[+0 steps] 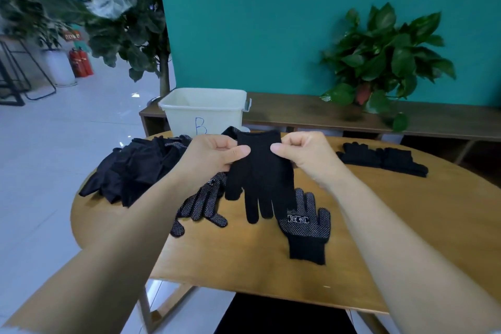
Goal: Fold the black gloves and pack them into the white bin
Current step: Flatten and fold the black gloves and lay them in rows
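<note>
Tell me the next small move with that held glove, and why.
Probably lower the held glove flat onto the table. Both the left hand and right hand pinch its cuff, its fingers dangle unfolded, and the white bin sits behind.

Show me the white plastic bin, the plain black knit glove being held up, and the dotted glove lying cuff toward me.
White plastic bin (189, 112): head view, front wall.
Plain black knit glove (261, 171): head view, palm area.
Dotted black glove (306, 228): head view, dotted palm.
</note>
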`<control>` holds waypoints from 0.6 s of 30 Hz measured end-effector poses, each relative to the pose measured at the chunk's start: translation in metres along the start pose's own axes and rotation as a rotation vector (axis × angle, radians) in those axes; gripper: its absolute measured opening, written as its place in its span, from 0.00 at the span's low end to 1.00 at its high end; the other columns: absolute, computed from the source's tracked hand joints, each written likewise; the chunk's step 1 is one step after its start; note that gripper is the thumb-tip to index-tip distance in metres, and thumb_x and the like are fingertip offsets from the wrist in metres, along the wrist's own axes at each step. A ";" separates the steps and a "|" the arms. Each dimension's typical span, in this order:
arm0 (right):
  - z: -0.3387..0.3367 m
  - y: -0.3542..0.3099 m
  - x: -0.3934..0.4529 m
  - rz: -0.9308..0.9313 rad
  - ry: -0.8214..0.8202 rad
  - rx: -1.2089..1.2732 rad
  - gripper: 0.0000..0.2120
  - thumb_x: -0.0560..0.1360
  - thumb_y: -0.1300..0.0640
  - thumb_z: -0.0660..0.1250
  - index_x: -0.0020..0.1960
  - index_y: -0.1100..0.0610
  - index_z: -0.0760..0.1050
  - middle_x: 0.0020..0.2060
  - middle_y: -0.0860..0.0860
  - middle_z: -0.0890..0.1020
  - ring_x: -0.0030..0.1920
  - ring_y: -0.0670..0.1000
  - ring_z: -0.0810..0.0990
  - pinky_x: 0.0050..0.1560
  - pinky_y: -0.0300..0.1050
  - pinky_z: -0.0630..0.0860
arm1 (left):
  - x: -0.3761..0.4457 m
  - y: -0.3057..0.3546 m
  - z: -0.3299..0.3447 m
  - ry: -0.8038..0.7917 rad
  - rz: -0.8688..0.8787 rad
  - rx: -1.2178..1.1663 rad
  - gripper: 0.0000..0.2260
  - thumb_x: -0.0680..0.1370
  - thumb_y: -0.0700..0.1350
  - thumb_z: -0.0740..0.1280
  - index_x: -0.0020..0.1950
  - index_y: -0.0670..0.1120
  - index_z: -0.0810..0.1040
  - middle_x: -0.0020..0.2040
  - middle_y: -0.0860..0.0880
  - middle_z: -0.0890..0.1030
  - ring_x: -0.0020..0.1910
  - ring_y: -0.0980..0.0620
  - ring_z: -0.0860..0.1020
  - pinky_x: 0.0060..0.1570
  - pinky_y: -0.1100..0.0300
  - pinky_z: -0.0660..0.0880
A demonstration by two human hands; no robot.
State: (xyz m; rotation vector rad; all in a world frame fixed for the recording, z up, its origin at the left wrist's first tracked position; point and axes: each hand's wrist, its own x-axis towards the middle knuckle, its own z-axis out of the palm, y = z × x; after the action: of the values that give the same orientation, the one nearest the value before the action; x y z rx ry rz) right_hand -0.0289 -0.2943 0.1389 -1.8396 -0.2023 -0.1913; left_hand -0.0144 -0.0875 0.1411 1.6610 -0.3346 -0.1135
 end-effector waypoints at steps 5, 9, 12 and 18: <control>-0.008 -0.003 -0.009 -0.003 0.028 0.023 0.21 0.75 0.62 0.71 0.24 0.52 0.72 0.27 0.45 0.77 0.31 0.46 0.75 0.38 0.41 0.72 | 0.001 0.004 0.010 0.000 0.007 0.027 0.06 0.76 0.40 0.72 0.40 0.40 0.82 0.47 0.38 0.85 0.51 0.40 0.83 0.56 0.49 0.79; -0.008 -0.007 -0.017 -0.016 0.067 0.079 0.17 0.75 0.66 0.70 0.30 0.54 0.75 0.27 0.44 0.80 0.29 0.41 0.78 0.33 0.33 0.73 | 0.006 0.001 0.017 0.078 0.029 0.067 0.05 0.75 0.42 0.74 0.40 0.42 0.83 0.44 0.42 0.86 0.49 0.41 0.83 0.56 0.47 0.79; -0.004 -0.003 -0.017 -0.044 0.154 0.106 0.09 0.74 0.65 0.71 0.35 0.61 0.77 0.32 0.52 0.82 0.33 0.47 0.79 0.37 0.40 0.75 | 0.011 -0.003 0.028 0.254 0.048 0.140 0.06 0.72 0.46 0.77 0.39 0.46 0.83 0.38 0.49 0.86 0.42 0.49 0.84 0.50 0.52 0.81; 0.004 0.003 -0.018 -0.141 0.341 0.086 0.08 0.73 0.63 0.72 0.35 0.62 0.80 0.32 0.57 0.81 0.34 0.47 0.76 0.37 0.40 0.74 | 0.008 0.001 0.056 0.434 0.173 0.254 0.08 0.71 0.49 0.76 0.37 0.48 0.81 0.33 0.53 0.82 0.33 0.60 0.77 0.37 0.69 0.72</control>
State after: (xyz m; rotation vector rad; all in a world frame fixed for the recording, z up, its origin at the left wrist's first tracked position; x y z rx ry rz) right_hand -0.0458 -0.2923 0.1312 -1.6785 -0.0995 -0.5808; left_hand -0.0218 -0.1430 0.1361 1.8443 -0.1636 0.4302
